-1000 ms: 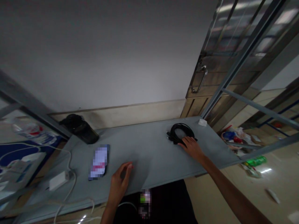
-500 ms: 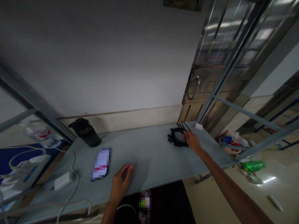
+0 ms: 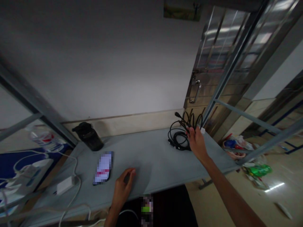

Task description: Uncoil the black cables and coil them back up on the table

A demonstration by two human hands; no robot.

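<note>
In the head view, my right hand (image 3: 197, 142) grips part of a bundle of black cable (image 3: 193, 119) and holds its loops up off the desk's right side. Other coils (image 3: 176, 143) of black cable lie on the desktop just left of that hand. A plug end (image 3: 177, 114) sticks out above the bundle. My left hand (image 3: 123, 184) rests at the front edge of the desk, its fingers curled in with thumb and forefinger close together. Nothing shows in it. Nearest to it is a phone (image 3: 103, 167) with a lit, blurred screen.
The grey desk (image 3: 146, 157) stands against a wall. A black bottle (image 3: 88, 135), a white adapter (image 3: 65, 185) and white cables lie to the left. Metal frame posts (image 3: 223, 77) flank both sides. A small white object (image 3: 203, 130) sits at the right back corner.
My right hand has lifted and spread part of the black cable bundle, so more loops and a plug end show. My left hand has stayed in place.
</note>
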